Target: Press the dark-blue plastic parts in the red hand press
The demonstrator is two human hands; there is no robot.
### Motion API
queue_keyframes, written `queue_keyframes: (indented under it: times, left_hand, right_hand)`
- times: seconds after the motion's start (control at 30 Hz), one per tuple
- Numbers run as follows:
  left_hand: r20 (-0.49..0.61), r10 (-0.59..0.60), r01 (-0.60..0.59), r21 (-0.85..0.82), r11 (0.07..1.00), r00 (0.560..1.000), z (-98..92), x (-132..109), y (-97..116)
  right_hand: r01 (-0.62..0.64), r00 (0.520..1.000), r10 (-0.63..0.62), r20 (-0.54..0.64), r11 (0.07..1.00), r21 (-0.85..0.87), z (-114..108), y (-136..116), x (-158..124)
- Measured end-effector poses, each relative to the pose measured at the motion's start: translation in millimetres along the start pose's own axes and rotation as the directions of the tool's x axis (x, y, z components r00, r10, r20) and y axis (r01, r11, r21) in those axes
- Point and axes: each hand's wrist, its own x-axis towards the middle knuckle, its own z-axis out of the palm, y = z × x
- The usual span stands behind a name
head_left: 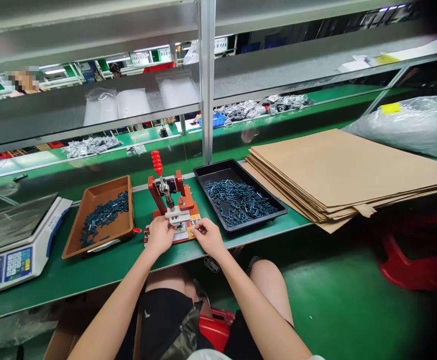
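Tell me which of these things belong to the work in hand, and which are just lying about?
In use:
left hand and right hand, at the red toggle press
brown tray of dark parts
black tray of dark parts

Just nearby:
digital weighing scale
stack of flattened cardboard sheets

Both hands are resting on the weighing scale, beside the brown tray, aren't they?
No, they are not on the scale. The head view shows the left hand and right hand at the base of the red toggle press. The weighing scale stands apart from them, beside the brown tray.
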Motion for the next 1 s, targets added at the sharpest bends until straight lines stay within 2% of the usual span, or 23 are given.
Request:
queue_keyframes:
  times: [0.1, 0.23, 0.37, 0.47, 0.53, 0.63, 0.8, 0.87, 1.0]
  left_hand:
    - [0.029, -0.035, 0.034, 0.033, 0.999, 0.999, -1.1, 4.8, 2.9]
    - [0.006, -0.099, 0.098, 0.058, 0.993, 0.995, -4.7, 7.0, 8.0]
    - [0.072, -0.034, 0.032, 0.033, 0.999, 0.997, -11.4, 4.9, 5.6]
    - [0.13, 0.019, -0.019, -0.005, 1.0, 0.991, -15.2, 3.2, 1.2]
    - [0.14, 0.021, -0.019, -0.017, 1.0, 0.99, -15.3, 1.3, 0.3]
    - [0.1, 0.015, -0.013, -0.024, 1.0, 0.995, -11.6, -4.7, 2.5]
    - [-0.006, 0.025, -0.025, -0.09, 0.996, 1.0, -4.6, -16.4, 7.5]
    - [-0.033, 0.02, -0.024, -0.121, 0.992, 0.999, -3.1, -19.3, 8.0]
    - [-0.1, 0.026, -0.043, -0.17, 0.985, 0.995, -0.9, -23.5, 7.8]
  right_hand:
    - [0.033, 0.999, -0.034, 0.038, 0.999, 0.018, -2.2, -1.0, -1.8]
    - [0.052, 0.996, -0.055, 0.072, 0.998, 0.046, -1.9, 0.7, -1.6]
    - [-0.07, 0.993, 0.059, 0.103, 0.992, 0.104, 2.5, 0.6, 5.8]
    - [-0.058, 0.989, 0.04, 0.14, 0.99, 0.126, 5.6, -1.1, 15.1]
    - [-0.092, 0.977, 0.058, 0.205, 0.983, 0.16, 6.0, -2.7, 20.4]
    - [-0.159, 0.954, 0.101, 0.282, 0.969, 0.19, 3.2, -5.1, 24.4]
    - [-0.014, 0.983, 0.019, 0.181, 1.0, -0.027, -1.8, -3.8, 24.3]
    - [-0.034, 0.986, 0.041, 0.163, 0.998, -0.046, -0.9, -0.1, 23.4]
    - [-0.122, 0.98, 0.116, 0.162, 0.992, 0.027, 1.5, 7.2, 21.9]
